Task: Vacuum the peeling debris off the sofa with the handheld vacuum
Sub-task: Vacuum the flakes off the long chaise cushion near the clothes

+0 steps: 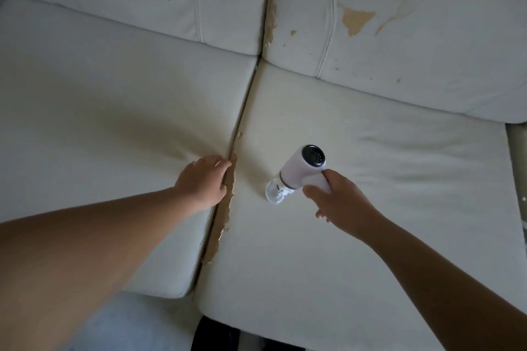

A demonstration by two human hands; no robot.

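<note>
A white sofa (370, 236) fills the view, with two seat cushions split by a dark gap. My right hand (339, 199) grips the handle of a white handheld vacuum (302, 168); its clear front end (275, 192) rests on the right seat cushion, just right of the gap. My left hand (202, 179) presses on the edge of the left cushion, fingertips at the gap. A tan strip of peeled surface (225, 216) runs along the right cushion's edge beside that hand.
The back cushions (427, 45) carry tan peeled patches, the largest (356, 20) at upper right, and more along the gap between them (269, 8). The sofa's front edge is at the bottom, with something dark (216, 333) below it. The floor (128, 328) shows at lower left.
</note>
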